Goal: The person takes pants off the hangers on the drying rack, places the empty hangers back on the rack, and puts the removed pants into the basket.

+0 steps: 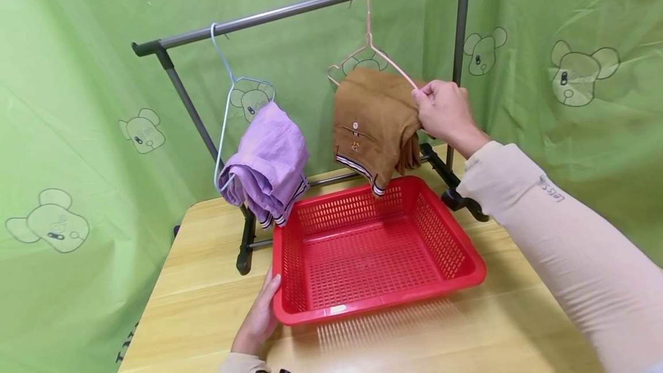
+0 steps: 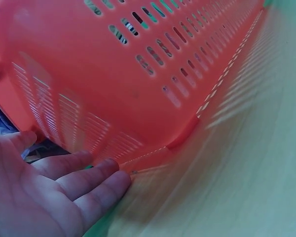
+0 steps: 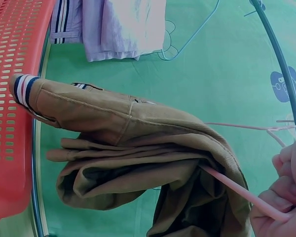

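Observation:
My right hand (image 1: 446,109) pinches the right shoulder of a pink hanger (image 1: 369,22) between thumb and fingers. The hanger hooks over the rack's bar, with folded brown trousers (image 1: 370,114) draped across it. In the right wrist view, the brown trousers (image 3: 133,123) hang in folds around the pink rod. My left hand (image 1: 259,312) touches the left side of a red basket (image 1: 378,293), its fingers mostly straight against the outer wall in the left wrist view. Folded purple trousers (image 1: 271,154) hang on a light blue hanger (image 1: 224,125) to the left.
A grey metal rack (image 1: 290,11) with black feet stands on the wooden table (image 1: 202,281), behind the basket. The lower hems of both garments hang by the basket's back rim. A green printed cloth (image 1: 93,148) covers the background.

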A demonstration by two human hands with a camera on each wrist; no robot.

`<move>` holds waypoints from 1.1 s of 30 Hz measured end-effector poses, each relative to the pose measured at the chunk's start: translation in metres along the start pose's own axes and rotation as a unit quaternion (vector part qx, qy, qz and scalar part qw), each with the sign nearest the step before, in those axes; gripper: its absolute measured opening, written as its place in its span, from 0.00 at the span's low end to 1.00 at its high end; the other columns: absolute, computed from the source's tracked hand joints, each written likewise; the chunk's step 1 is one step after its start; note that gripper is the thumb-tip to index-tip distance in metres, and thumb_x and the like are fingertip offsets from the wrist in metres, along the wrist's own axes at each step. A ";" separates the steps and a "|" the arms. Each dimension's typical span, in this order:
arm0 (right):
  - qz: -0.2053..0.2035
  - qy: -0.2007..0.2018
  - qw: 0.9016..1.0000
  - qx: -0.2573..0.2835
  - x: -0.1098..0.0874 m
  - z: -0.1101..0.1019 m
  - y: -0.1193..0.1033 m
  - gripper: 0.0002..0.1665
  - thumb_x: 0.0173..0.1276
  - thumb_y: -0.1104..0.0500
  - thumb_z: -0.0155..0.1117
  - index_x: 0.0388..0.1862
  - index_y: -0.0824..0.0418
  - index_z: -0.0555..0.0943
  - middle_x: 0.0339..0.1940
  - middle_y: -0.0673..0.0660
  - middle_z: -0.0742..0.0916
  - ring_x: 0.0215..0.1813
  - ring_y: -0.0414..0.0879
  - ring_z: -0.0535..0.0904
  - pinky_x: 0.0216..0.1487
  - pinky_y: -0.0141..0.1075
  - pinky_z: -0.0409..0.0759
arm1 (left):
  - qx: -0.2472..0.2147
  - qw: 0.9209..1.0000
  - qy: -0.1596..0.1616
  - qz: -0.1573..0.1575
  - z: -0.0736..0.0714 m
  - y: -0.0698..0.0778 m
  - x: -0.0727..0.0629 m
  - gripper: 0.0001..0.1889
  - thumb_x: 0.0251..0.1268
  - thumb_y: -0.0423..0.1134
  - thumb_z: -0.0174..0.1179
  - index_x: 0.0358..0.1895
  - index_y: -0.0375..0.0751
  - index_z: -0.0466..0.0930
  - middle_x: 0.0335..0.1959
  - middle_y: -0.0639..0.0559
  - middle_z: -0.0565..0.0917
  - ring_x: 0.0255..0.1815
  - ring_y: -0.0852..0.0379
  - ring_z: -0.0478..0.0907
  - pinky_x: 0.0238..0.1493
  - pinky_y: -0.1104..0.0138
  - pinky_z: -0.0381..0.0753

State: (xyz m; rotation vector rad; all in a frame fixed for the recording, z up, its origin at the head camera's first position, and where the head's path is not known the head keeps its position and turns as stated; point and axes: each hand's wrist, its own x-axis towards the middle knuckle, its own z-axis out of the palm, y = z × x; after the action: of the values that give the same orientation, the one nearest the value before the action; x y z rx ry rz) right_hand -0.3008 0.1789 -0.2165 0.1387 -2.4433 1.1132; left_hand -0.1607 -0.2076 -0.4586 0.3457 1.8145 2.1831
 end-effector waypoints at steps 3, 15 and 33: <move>-0.002 0.003 1.000 0.001 0.001 0.001 0.000 0.22 0.77 0.50 0.49 0.46 0.68 0.79 0.22 0.55 0.79 0.17 0.43 0.72 0.14 0.35 0.68 | -0.001 1.000 -0.001 0.002 0.000 -0.001 0.000 0.36 0.79 0.51 0.35 0.77 0.46 0.25 0.75 0.31 0.43 0.68 0.43 0.60 0.65 0.62 0.63; -0.002 0.021 1.000 0.006 0.001 0.003 -0.001 0.20 0.76 0.51 0.51 0.47 0.68 0.79 0.25 0.55 0.81 0.18 0.43 0.72 0.14 0.34 0.68 | 0.002 1.000 -0.002 0.005 -0.001 -0.002 0.000 0.36 0.79 0.52 0.35 0.77 0.47 0.25 0.75 0.30 0.44 0.68 0.42 0.60 0.64 0.60 0.63; 0.014 0.042 0.999 0.017 0.002 0.005 0.000 0.20 0.75 0.51 0.52 0.47 0.66 0.81 0.24 0.52 0.82 0.18 0.41 0.73 0.17 0.33 0.70 | 0.012 1.000 -0.006 0.008 -0.002 -0.005 0.002 0.36 0.79 0.53 0.34 0.77 0.46 0.25 0.74 0.30 0.46 0.67 0.42 0.61 0.64 0.61 0.63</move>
State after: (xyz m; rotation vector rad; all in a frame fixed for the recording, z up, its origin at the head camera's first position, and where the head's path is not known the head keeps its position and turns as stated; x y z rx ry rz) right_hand -0.3039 0.1756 -0.2188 0.0671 -2.3596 1.1503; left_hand -0.1625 -0.2076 -0.4635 0.3795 1.8395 2.1676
